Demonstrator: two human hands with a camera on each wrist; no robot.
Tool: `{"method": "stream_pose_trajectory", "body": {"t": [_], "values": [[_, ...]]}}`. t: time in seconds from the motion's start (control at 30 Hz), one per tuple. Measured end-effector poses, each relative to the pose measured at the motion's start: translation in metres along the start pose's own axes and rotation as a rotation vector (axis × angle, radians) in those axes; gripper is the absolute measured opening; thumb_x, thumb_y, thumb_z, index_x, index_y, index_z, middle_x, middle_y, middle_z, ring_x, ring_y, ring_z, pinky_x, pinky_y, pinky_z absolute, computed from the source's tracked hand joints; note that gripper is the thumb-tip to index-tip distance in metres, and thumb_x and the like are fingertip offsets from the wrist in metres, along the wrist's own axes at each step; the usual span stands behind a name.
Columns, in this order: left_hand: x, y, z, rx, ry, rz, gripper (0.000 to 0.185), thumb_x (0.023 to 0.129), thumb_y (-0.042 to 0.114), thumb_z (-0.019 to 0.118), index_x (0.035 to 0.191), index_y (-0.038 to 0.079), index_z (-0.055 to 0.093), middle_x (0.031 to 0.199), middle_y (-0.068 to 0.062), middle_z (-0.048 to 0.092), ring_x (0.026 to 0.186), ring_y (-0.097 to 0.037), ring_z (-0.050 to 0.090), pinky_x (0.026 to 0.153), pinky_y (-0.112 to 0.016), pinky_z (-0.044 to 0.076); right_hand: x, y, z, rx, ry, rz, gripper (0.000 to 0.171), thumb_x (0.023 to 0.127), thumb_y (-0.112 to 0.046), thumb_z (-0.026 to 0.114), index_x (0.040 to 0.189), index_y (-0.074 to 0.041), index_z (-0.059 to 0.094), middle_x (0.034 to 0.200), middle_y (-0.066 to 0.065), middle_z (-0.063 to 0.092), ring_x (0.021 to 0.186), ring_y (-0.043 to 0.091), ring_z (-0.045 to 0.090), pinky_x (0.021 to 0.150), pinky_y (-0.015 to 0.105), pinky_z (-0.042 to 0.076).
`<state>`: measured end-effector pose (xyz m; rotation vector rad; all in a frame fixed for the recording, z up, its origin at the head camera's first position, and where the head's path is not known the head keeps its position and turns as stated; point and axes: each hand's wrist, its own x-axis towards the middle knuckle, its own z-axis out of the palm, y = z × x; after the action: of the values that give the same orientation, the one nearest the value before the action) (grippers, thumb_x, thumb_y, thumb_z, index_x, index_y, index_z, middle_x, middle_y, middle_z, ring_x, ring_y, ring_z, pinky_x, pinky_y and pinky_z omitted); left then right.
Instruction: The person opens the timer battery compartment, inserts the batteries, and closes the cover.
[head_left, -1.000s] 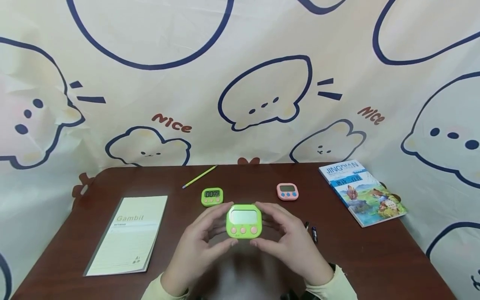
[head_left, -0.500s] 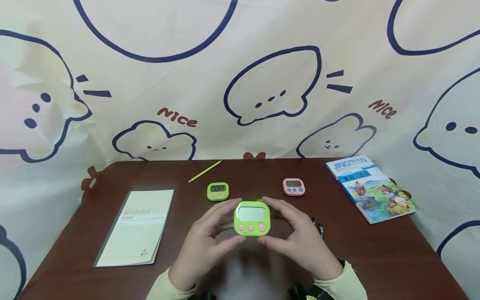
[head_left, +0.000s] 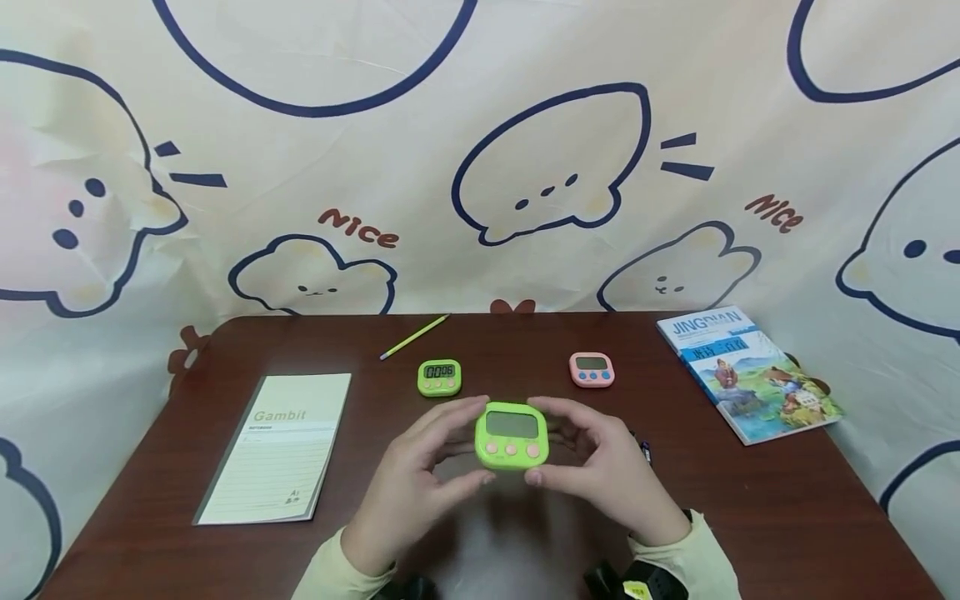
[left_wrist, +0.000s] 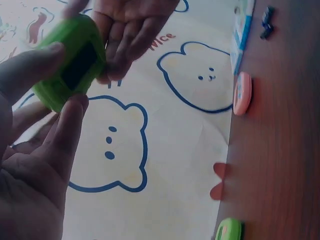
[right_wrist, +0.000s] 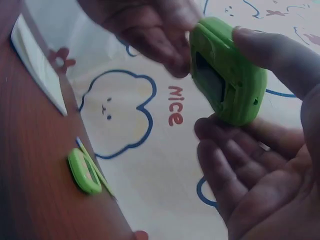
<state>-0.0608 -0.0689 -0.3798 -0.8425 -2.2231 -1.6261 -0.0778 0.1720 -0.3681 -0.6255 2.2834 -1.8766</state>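
A green digital timer (head_left: 512, 435) with a blank grey screen and pink buttons is held upright above the brown table (head_left: 750, 517), between both hands. My left hand (head_left: 420, 475) pinches its left side with thumb below and fingers behind. My right hand (head_left: 600, 467) pinches its right side the same way. The left wrist view shows the timer (left_wrist: 70, 65) between thumb and fingers, and the right wrist view shows its back (right_wrist: 227, 80) with an open recess.
A smaller green timer (head_left: 439, 377) and a pink timer (head_left: 592, 369) lie behind the hands. A yellow pencil (head_left: 415, 336) is at the back. A notebook (head_left: 279, 446) lies left, a picture book (head_left: 746, 371) right. Small dark batteries (head_left: 647, 451) lie by my right hand.
The held timer's screen now looks darker and tilts slightly. Both hands keep their hold, shifted a little right in view as the head camera moved.
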Motion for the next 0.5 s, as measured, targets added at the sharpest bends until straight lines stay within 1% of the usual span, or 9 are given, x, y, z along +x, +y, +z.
{"method": "stream_pose_trajectory", "body": {"t": [0.03, 0.13, 0.2, 0.27, 0.33, 0.4, 0.47, 0.5], "values": [[0.0, -0.001, 0.0, 0.03, 0.0, 0.02, 0.067, 0.076, -0.005, 0.084, 0.136, 0.008, 0.06, 0.138, -0.007, 0.059, 0.117, -0.019, 0.063, 0.088, -0.029, 0.057, 0.001, 0.001, -0.001, 0.044, -0.011, 0.027, 0.059, 0.08, -0.01, 0.085, 0.134, -0.008, 0.06, 0.121, 0.009, 0.068, 0.105, 0.023, 0.069, 0.092, 0.032, 0.056], [0.001, -0.003, -0.001, 0.162, 0.003, 0.083, 0.059, 0.076, -0.005, 0.084, 0.13, 0.01, 0.065, 0.135, -0.003, 0.061, 0.12, -0.018, 0.061, 0.09, -0.025, 0.055, 0.002, 0.002, -0.003, 0.15, -0.047, 0.094, 0.054, 0.084, -0.007, 0.08, 0.133, 0.001, 0.059, 0.122, 0.017, 0.066, 0.103, 0.025, 0.07, 0.086, 0.032, 0.058], [0.001, -0.005, -0.001, 0.212, 0.008, 0.126, 0.054, 0.076, -0.004, 0.084, 0.126, 0.012, 0.067, 0.132, -0.002, 0.063, 0.12, -0.018, 0.061, 0.093, -0.023, 0.053, 0.002, 0.002, -0.005, 0.189, -0.075, 0.125, 0.05, 0.087, -0.007, 0.077, 0.132, 0.004, 0.059, 0.121, 0.02, 0.066, 0.101, 0.025, 0.071, 0.083, 0.033, 0.059], [0.0, -0.007, -0.001, 0.249, 0.025, 0.168, 0.051, 0.076, -0.003, 0.084, 0.122, 0.013, 0.069, 0.127, -0.001, 0.066, 0.116, -0.018, 0.063, 0.094, -0.021, 0.052, 0.002, 0.002, -0.006, 0.2, -0.1, 0.15, 0.047, 0.089, -0.009, 0.075, 0.13, 0.007, 0.059, 0.117, 0.02, 0.067, 0.098, 0.023, 0.071, 0.082, 0.032, 0.06], [-0.001, -0.009, -0.001, 0.253, 0.041, 0.195, 0.047, 0.076, -0.003, 0.083, 0.119, 0.013, 0.071, 0.122, -0.001, 0.069, 0.112, -0.019, 0.064, 0.095, -0.02, 0.051, 0.002, 0.002, -0.007, 0.189, -0.114, 0.17, 0.044, 0.091, -0.011, 0.074, 0.129, 0.007, 0.06, 0.114, 0.018, 0.069, 0.095, 0.021, 0.071, 0.08, 0.031, 0.06], [-0.001, -0.01, 0.0, 0.26, 0.054, 0.205, 0.045, 0.076, -0.003, 0.083, 0.117, 0.014, 0.072, 0.119, 0.001, 0.07, 0.109, -0.017, 0.065, 0.095, -0.019, 0.05, 0.002, 0.002, -0.007, 0.177, -0.122, 0.18, 0.043, 0.092, -0.012, 0.073, 0.128, 0.007, 0.06, 0.112, 0.018, 0.069, 0.092, 0.02, 0.071, 0.08, 0.03, 0.059], [0.0, -0.011, 0.0, 0.245, 0.07, 0.223, 0.044, 0.076, -0.005, 0.082, 0.116, 0.013, 0.072, 0.116, -0.001, 0.071, 0.106, -0.018, 0.066, 0.094, -0.019, 0.05, 0.002, 0.002, -0.007, 0.161, -0.125, 0.173, 0.043, 0.093, -0.013, 0.072, 0.13, 0.006, 0.06, 0.116, 0.017, 0.068, 0.095, 0.02, 0.071, 0.081, 0.03, 0.059], [0.0, -0.011, 0.0, 0.24, 0.073, 0.209, 0.043, 0.077, -0.004, 0.082, 0.116, 0.013, 0.072, 0.115, 0.0, 0.071, 0.106, -0.017, 0.066, 0.094, -0.019, 0.05, 0.001, 0.002, -0.006, 0.145, -0.118, 0.155, 0.044, 0.093, -0.012, 0.072, 0.132, 0.003, 0.059, 0.119, 0.016, 0.067, 0.098, 0.02, 0.07, 0.083, 0.03, 0.059]]}}
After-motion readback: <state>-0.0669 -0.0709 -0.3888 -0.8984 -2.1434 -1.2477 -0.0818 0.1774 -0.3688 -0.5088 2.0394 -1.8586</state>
